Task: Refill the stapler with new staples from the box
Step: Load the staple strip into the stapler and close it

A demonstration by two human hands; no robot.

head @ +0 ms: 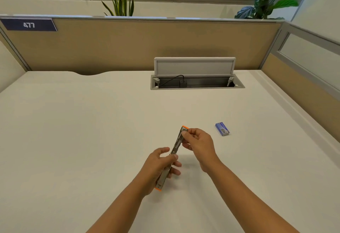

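Head view: left hand (pixel 162 166) grips the opened stapler (pixel 173 156) mid-body above the bench (pixel 73 131), right hand (pixel 197 143) fingers pinch its far end; stiff, light metal, box (pixel 222 128) nearby right.

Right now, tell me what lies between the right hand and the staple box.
Nothing: in the head view only bare desk separates the right hand, which is at the stapler, from the staple box.
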